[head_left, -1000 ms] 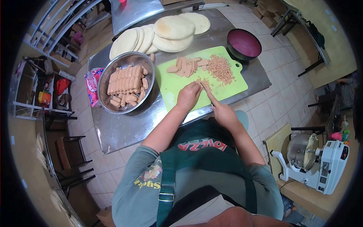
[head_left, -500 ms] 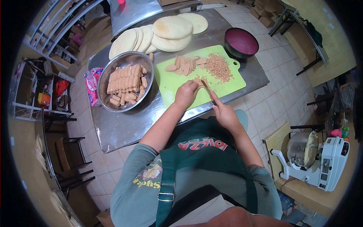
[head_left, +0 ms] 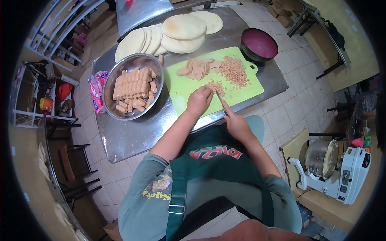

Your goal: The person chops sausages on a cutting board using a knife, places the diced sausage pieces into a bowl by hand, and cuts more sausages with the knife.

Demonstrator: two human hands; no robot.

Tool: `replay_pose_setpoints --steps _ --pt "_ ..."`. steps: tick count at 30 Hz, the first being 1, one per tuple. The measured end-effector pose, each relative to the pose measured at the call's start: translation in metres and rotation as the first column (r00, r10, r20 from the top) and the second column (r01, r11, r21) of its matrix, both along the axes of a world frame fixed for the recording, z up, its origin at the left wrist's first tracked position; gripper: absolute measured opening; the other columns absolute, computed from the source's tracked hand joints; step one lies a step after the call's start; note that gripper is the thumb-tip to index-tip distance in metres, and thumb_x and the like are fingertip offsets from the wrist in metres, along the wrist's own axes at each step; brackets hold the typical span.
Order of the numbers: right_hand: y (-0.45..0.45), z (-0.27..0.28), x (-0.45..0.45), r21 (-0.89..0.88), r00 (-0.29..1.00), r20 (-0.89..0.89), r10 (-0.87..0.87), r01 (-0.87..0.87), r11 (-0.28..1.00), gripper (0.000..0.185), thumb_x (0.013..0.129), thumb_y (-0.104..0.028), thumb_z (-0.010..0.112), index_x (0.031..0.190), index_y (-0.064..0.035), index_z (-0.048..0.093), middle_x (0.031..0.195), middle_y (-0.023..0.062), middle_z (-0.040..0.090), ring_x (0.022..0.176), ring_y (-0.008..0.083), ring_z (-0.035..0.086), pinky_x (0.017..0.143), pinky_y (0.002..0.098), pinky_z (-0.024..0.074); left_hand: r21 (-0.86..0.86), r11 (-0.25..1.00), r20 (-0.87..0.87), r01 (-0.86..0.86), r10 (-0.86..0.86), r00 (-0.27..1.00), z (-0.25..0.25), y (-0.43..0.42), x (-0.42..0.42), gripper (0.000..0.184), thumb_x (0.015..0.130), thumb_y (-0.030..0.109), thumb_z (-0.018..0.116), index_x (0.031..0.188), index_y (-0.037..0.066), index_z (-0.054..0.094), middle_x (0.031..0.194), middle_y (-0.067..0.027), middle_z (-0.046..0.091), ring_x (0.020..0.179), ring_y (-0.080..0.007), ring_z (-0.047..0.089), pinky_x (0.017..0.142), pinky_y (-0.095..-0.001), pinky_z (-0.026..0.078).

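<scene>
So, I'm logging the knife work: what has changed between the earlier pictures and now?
Since the picture just before, the right hand has drawn the knife slightly back toward the body. Nothing was visibly grasped or released. The left hand, green cutting board, steel bowl and flatbreads stayed essentially as they were.

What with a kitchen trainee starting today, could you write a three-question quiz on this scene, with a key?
1. Which hand holds the knife?
2. True or false: the metal bowl stands on top of the green cutting board.
3. What colour is the inside of the smaller bowl?
a) yellow
b) purplish pink
c) white

Key: 1. the right hand; 2. false, it stands beside the board, on the table; 3. b
</scene>
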State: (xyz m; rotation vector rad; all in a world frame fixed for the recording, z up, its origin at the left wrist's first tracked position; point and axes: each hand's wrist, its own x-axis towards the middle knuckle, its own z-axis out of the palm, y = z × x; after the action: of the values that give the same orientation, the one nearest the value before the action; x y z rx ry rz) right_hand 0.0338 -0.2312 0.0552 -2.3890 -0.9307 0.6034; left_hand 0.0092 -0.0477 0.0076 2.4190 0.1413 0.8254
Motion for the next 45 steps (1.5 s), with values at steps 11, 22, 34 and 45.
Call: replay_pose_setpoints --steps 11,22,34,45 --pt "-0.014 0.015 0.002 0.084 0.998 0.059 -0.013 0.008 0.996 0.056 0.087 -0.012 0.046 0.139 -0.0245 0.028 0.075 0.0268 0.059 0.072 0.0426 0.058 0.065 0.0488 0.0435 -0.002 1.0 0.017 0.02 -0.02 1.0 0.003 0.0 -0.003 0.007 0.075 0.008 0.065 0.078 0.003 0.061 0.078 -0.0117 0.059 0.069 -0.03 0.059 0.06 -0.038 0.049" --pt "0.022 0.007 0.024 -0.041 0.989 0.131 0.074 -0.069 0.997 0.059 0.086 -0.013 0.048 0.14 -0.0253 0.026 0.074 0.0251 0.06 0.071 0.0411 0.059 0.066 0.0481 0.0448 0.001 1.0 -0.024 0.026 -0.026 0.999 -0.001 0.002 -0.003 0.008 0.077 0.01 0.063 0.078 0.003 0.06 0.085 -0.013 0.061 0.072 -0.0301 0.061 0.062 -0.0377 0.051" --pt "-0.008 0.011 -0.004 -0.09 0.998 0.049 0.028 -0.023 0.996 0.057 0.087 -0.014 0.047 0.14 -0.0223 0.026 0.074 0.0236 0.06 0.071 0.0403 0.059 0.065 0.0483 0.0441 0.002 1.0 -0.005 0.0 0.0 1.0 0.0 0.001 -0.003 0.007 0.075 0.009 0.064 0.076 0.003 0.059 0.08 -0.0113 0.059 0.071 -0.0292 0.059 0.06 -0.037 0.05" --pt "-0.01 0.023 0.002 0.119 0.999 -0.028 -0.016 0.019 0.993 0.055 0.088 -0.013 0.045 0.139 -0.0225 0.028 0.09 0.0292 0.059 0.082 0.0434 0.057 0.072 0.0472 0.0434 -0.009 1.0 0.024 0.011 -0.011 1.0 0.0 0.001 -0.005 0.008 0.075 0.008 0.065 0.075 0.003 0.059 0.072 -0.0117 0.056 0.066 -0.03 0.057 0.059 -0.0386 0.047"
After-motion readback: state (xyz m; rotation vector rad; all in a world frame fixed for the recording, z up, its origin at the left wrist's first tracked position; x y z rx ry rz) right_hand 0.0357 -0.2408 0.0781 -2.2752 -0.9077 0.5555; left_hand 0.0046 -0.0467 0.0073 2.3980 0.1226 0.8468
